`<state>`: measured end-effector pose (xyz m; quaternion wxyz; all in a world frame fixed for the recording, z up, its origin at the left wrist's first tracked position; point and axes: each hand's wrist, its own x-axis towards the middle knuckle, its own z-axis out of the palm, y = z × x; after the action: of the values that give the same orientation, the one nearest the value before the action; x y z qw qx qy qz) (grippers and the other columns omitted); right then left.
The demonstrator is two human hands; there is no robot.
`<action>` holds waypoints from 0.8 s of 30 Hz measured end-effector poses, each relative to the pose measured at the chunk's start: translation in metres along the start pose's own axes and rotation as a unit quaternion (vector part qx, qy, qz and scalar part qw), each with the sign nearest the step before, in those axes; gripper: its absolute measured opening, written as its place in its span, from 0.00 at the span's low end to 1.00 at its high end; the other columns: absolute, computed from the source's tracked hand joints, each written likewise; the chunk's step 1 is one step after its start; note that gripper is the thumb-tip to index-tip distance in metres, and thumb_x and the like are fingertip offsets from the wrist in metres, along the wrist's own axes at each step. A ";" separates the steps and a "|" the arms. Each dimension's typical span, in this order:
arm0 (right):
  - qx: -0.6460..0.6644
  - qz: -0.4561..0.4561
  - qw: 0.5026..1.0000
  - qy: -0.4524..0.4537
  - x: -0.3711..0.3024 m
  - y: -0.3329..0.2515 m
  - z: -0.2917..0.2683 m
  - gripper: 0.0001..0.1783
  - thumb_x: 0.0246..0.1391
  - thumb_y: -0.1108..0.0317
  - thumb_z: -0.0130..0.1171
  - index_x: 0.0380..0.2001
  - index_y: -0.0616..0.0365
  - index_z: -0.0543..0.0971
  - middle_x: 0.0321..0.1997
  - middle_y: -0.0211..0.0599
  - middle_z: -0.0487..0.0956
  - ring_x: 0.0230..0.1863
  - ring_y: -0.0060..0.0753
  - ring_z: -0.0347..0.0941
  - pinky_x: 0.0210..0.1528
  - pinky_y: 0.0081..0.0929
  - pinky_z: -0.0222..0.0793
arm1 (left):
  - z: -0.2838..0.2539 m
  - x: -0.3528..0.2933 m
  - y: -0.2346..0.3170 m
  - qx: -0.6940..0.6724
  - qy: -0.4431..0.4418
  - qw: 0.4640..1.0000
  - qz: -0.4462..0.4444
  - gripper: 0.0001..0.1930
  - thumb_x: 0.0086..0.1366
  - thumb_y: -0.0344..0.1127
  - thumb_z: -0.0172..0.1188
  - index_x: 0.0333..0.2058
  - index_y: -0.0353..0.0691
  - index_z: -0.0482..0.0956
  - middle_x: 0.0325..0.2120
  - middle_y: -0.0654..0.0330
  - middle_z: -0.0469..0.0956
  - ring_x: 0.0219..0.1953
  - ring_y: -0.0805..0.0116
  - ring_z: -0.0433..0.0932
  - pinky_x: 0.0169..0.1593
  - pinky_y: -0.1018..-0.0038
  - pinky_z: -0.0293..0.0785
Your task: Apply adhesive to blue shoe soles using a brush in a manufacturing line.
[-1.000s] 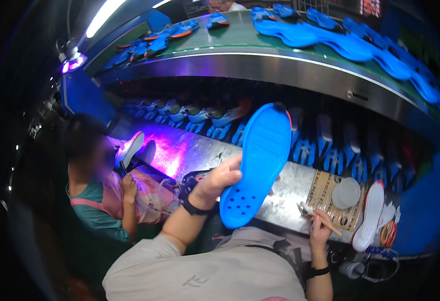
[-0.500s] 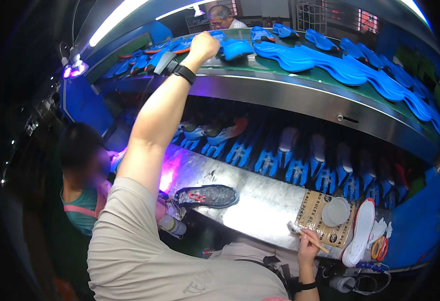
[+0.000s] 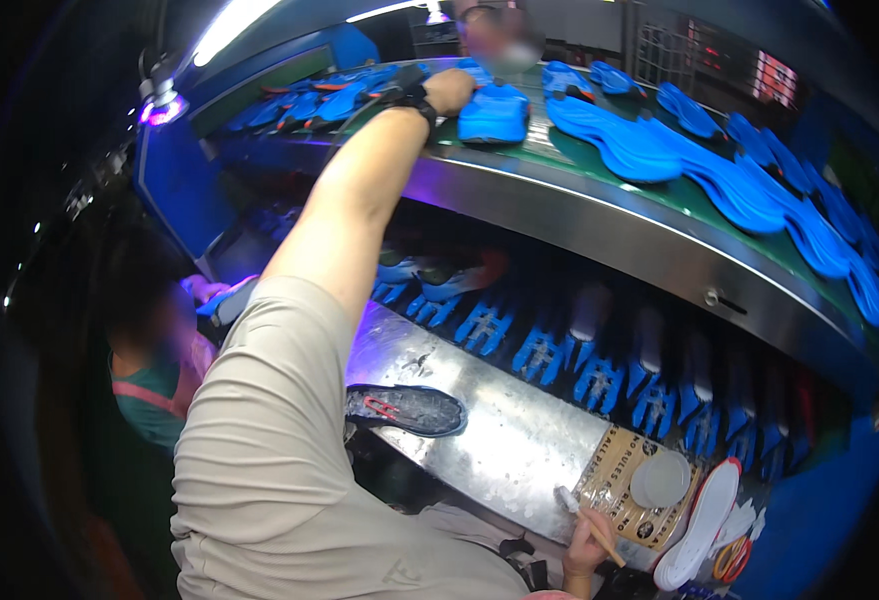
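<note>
My left hand (image 3: 449, 92) reaches up to the raised green belt, its fingers curled beside a blue shoe-shaped piece (image 3: 493, 115). Whether anything sits inside those fingers is hidden. Low at the right, my right hand (image 3: 589, 543) grips a brush (image 3: 604, 534) by its wooden handle. The brush's whitish head (image 3: 566, 499) is over the metal bench, at the edge of a cardboard sheet (image 3: 607, 470). A dark shoe sole with red marks (image 3: 406, 410) lies flat on the bench, left of the brush.
On the cardboard stands a pale round bowl (image 3: 659, 480). Beside it lie a white sole (image 3: 699, 525) and orange-handled scissors (image 3: 731, 560). Blue pieces (image 3: 659, 150) line the belt; several blue shoe forms (image 3: 539, 357) fill the lower shelf. One person (image 3: 154, 370) works at left, another (image 3: 499, 40) behind the belt.
The whole view has shifted. Along the belt, my left hand has come closer to the blue shoe-shaped piece. My right hand still holds the brush near the cardboard.
</note>
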<state>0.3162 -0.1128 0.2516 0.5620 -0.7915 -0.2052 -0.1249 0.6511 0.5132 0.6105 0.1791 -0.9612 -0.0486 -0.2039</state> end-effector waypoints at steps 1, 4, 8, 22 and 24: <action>0.021 0.028 0.999 0.009 -0.001 0.000 0.001 0.08 0.53 0.77 0.53 0.33 0.68 0.80 0.31 0.43 0.77 0.29 0.35 0.74 0.34 0.28 0.69 | -0.002 0.000 -0.001 0.024 -0.011 0.999 -0.019 0.13 0.62 0.33 0.55 0.39 0.37 0.85 0.42 0.46 0.82 0.49 0.49 0.81 0.53 0.58 0.77; 0.057 0.065 0.996 -0.006 -0.003 0.000 0.003 0.09 0.54 0.78 0.51 0.34 0.69 0.80 0.34 0.43 0.78 0.30 0.33 0.73 0.35 0.26 0.69 | -0.016 -0.019 0.002 0.051 -0.001 0.994 -0.092 0.11 0.56 0.35 0.60 0.37 0.40 0.85 0.39 0.48 0.83 0.44 0.49 0.82 0.49 0.57 0.78; 0.091 0.080 0.992 0.024 -0.006 0.001 0.007 0.09 0.57 0.76 0.52 0.38 0.68 0.79 0.36 0.40 0.77 0.32 0.29 0.72 0.36 0.24 0.69 | -0.054 -0.067 0.004 0.078 0.050 0.990 -0.110 0.11 0.54 0.34 0.62 0.36 0.41 0.85 0.39 0.48 0.82 0.44 0.48 0.82 0.49 0.57 0.78; 0.106 0.072 0.992 0.000 -0.008 0.013 0.005 0.10 0.63 0.71 0.54 0.44 0.64 0.79 0.35 0.32 0.76 0.32 0.18 0.69 0.35 0.16 0.64 | -0.117 -0.221 0.044 -0.155 0.095 0.933 -0.311 0.35 0.59 0.60 0.59 0.44 0.24 0.80 0.40 0.35 0.81 0.46 0.44 0.81 0.51 0.59 0.75; 0.122 0.112 0.986 0.018 -0.008 0.010 0.005 0.09 0.59 0.75 0.54 0.40 0.66 0.81 0.34 0.39 0.78 0.31 0.29 0.73 0.38 0.24 0.70 | -0.103 -0.228 0.064 -0.212 0.169 0.905 -0.327 0.30 0.58 0.52 0.65 0.42 0.23 0.79 0.39 0.38 0.82 0.43 0.47 0.83 0.50 0.62 0.78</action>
<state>0.3141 -0.1123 0.2381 0.6688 -0.7322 -0.1189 -0.0494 0.4150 0.4115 0.5843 -0.0996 -0.8578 -0.2845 -0.4163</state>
